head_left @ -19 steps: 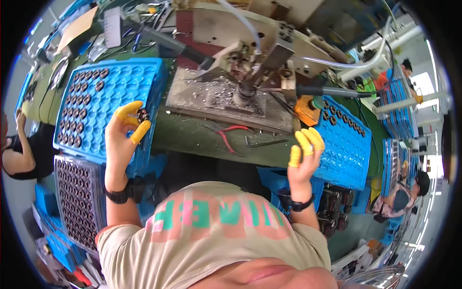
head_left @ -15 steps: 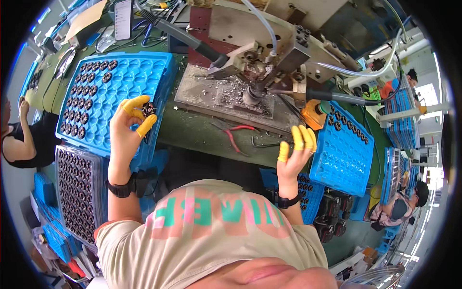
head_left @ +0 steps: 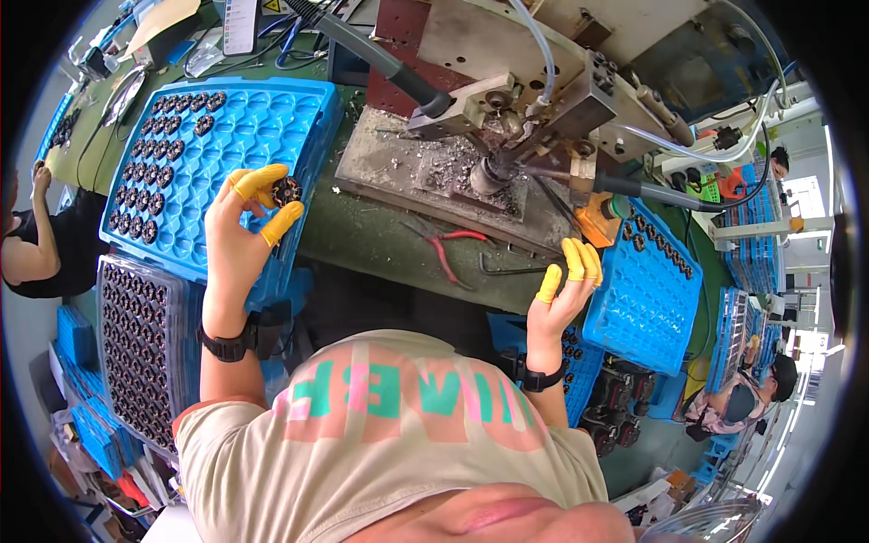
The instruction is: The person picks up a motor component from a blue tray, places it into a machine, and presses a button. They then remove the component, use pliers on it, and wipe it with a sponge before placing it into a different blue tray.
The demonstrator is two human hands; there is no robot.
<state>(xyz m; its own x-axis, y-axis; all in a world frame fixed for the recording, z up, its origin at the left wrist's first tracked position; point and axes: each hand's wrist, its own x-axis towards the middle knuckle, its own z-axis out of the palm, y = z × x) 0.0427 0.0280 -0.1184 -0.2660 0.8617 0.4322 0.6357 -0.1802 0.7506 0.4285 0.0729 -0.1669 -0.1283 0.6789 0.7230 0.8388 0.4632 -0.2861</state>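
My left hand [head_left: 237, 244], with yellow finger cots on its thumb and fingers, pinches a small round black-and-copper stator [head_left: 287, 191]. It hovers over the right edge of a blue moulded tray [head_left: 253, 149]. Similar stators [head_left: 136, 197] fill the tray's left columns, while its cups to the right hold none. My right hand [head_left: 559, 303], also in yellow finger cots, is raised with fingers apart and nothing in it. It is close to the front corner of the machine's metal base plate [head_left: 380, 163] and beside a second blue tray [head_left: 638, 303].
A machine head [head_left: 493, 172] with metal chips around it stands ahead. Red-handled pliers [head_left: 444, 258], a hex key [head_left: 511, 269] and an orange bottle [head_left: 597, 222] are near the base. Full stator trays [head_left: 140, 353] are stacked at left. People sit at far left [head_left: 45, 244] and right [head_left: 742, 398].
The whole view has shifted a little, with the machine now appearing further right. My left hand still holds the stator by the tray, and my right hand remains raised and open.
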